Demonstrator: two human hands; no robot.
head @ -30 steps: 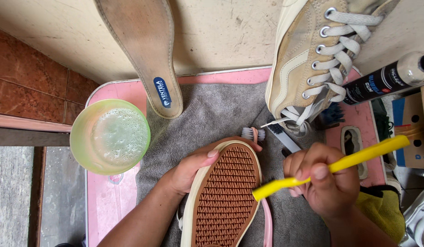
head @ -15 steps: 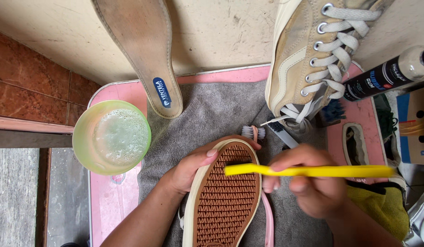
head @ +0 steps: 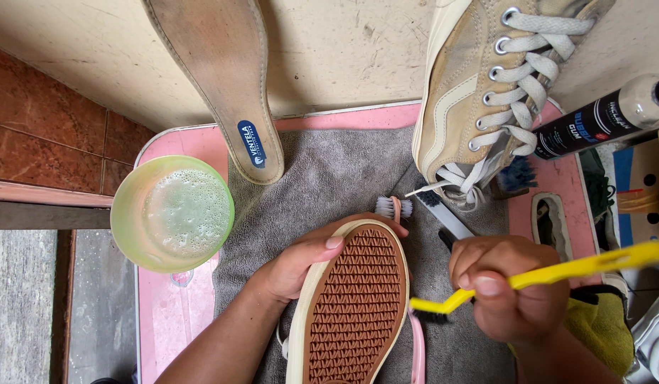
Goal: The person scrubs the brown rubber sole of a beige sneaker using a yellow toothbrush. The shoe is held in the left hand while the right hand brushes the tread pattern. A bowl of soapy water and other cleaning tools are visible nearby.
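Now, places rel. to grey towel (head: 329,178)
L hand (head: 301,263): fingers curled round sole-up shoe (head: 354,306), mid-towel, toward its near edge
R hand (head: 514,284): pinching yellow brush (head: 578,269), bristles touching shoe's right edge
Green bowl (head: 172,212): foamy liquid, just off towel's left edge
Insole (head: 223,78): leans at wall, heel on towel's far edge
Beige sneaker (head: 493,85): towel's far-right corner

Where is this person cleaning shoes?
Probably a home shoe-cleaning corner on the floor: a grey towel on a pink tray, a bowl of soapy water, and a tiled step.
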